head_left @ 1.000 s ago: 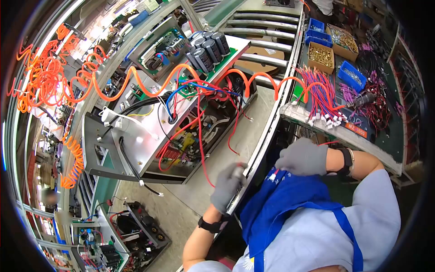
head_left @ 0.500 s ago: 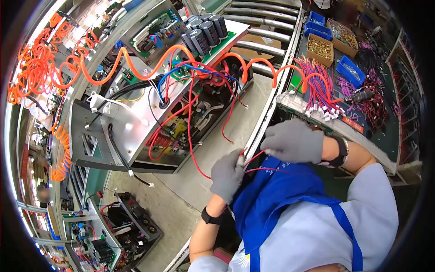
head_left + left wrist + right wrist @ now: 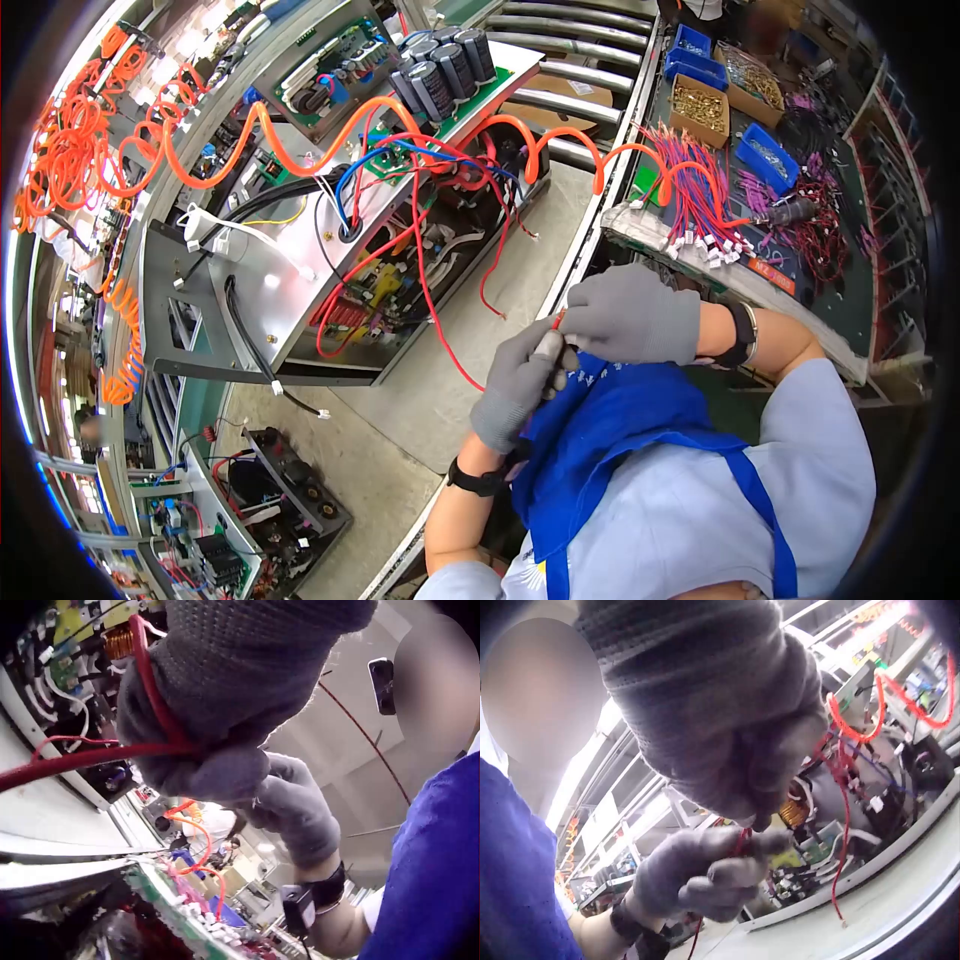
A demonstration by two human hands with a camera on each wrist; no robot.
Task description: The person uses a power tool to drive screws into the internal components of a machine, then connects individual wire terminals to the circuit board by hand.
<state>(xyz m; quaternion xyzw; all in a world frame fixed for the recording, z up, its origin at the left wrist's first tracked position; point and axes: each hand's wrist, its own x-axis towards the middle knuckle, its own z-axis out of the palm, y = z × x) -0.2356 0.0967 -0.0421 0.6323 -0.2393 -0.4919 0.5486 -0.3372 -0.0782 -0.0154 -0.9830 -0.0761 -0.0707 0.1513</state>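
Both hands wear grey gloves and meet in front of the blue apron, fingertips close together. My left hand (image 3: 512,388) grips a thick red wire (image 3: 436,318) that runs down from the opened electrical unit (image 3: 400,270). In the left wrist view this wire (image 3: 82,759) crosses the left fingers. My right hand (image 3: 638,314) pinches red wire against the left fingertips. The right wrist view shows twisted red wire (image 3: 742,844) between the left thumb and fingers, just under the right fingertips. The fingers partly hide where the wires meet.
A metal-cased unit with large black capacitors (image 3: 430,85) stands on the line beside steel rollers (image 3: 560,50). An orange coiled hose (image 3: 265,130) stretches across it. At right, a bench holds bundled red and purple wires (image 3: 690,190), blue bins (image 3: 768,158) and a screw box (image 3: 700,105).
My right hand has moved left with a red wire and now meets the left hand, from which it was apart. The left hand has shifted slightly toward the apron, holding the unit's wire.
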